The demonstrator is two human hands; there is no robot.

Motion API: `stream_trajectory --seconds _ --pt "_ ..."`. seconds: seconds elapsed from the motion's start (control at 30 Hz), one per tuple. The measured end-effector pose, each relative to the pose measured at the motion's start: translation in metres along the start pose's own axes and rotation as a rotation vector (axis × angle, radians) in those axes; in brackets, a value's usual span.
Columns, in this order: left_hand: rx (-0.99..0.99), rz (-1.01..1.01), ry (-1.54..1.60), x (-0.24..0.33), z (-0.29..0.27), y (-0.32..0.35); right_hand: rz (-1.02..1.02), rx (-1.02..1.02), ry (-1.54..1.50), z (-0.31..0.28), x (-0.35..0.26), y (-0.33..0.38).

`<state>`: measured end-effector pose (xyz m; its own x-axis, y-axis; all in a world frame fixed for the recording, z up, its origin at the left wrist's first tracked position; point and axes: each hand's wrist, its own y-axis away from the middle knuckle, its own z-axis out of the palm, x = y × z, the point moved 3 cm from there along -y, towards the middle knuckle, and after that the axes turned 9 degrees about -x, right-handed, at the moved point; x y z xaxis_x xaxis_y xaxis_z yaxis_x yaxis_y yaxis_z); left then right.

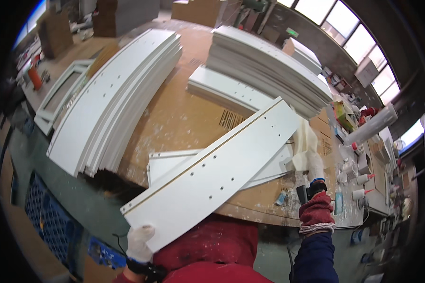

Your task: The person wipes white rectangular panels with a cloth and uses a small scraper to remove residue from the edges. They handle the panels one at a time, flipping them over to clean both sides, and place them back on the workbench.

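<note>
Head view: a white panel (217, 170), long, flat and smooth-faced, lay diagonally btwn the hands, its near end over the person's lap and its far end above the table. Small dark holes dotted its face, and a thin brown groove ran along its upper-L edge. L hand (140, 243), in a pale glove, was clamped on the near corner, thumb on the face. R hand (309, 153), also in a pale glove w/ a knitted red cuff (316, 212), was at the far end; couldn't tell if its fingers were closed on the edge.

Under the panel were other white boards (171, 164), flat on the brown cardboard-topped table (163, 113), which was scuffed and paint-specked. Tall L stack (109, 80) and rear stack (264, 49) were similar white boards, layered edges showing; a short stack (233, 88) lay in front of the rear one.

Containers: red-tipped white bottles (362, 179) stood R of the table, contents n/a to the eye. Nearby, a yellow-green box (345, 116), contents unclear. Small blue tube (281, 197) lay near R hand. On the floor, L side, a blue lattice crate (52, 219), plastic, contents too dim to ID.
</note>
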<state>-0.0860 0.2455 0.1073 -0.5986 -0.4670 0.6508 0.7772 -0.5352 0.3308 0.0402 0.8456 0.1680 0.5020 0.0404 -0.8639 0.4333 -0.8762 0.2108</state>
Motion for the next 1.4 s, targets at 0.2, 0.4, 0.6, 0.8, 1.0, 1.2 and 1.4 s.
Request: stream_trajectory --seconds 0.2,0.4,0.6,0.8,1.0,1.2,1.4 --pt "0.084 0.435 -0.438 0.039 -0.029 0.027 -0.187 -0.038 0.148 0.007 0.029 -0.016" --pt "-0.309 0.645 0.005 0.123 0.059 0.033 -0.248 -0.035 0.159 0.006 0.045 -0.024" --pt "0.005 0.899 -0.177 0.205 0.009 0.008 -0.251 -0.078 0.11 0.014 0.037 -0.013" --pt "0.072 0.888 -0.114 0.212 0.051 -0.04 -0.312 -0.1 -0.017 0.018 0.03 0.0" --pt "0.111 0.806 -0.128 0.226 0.042 -0.045 -0.252 -0.171 0.0 0.016 0.023 0.002" --pt "0.267 0.567 -0.363 0.233 0.034 -0.039 -0.268 -0.173 0.012 0.011 0.028 -0.002" --pt "1.047 0.184 -1.47 0.276 0.034 0.008 -0.34 -0.28 -0.084 0.005 0.06 -0.036"
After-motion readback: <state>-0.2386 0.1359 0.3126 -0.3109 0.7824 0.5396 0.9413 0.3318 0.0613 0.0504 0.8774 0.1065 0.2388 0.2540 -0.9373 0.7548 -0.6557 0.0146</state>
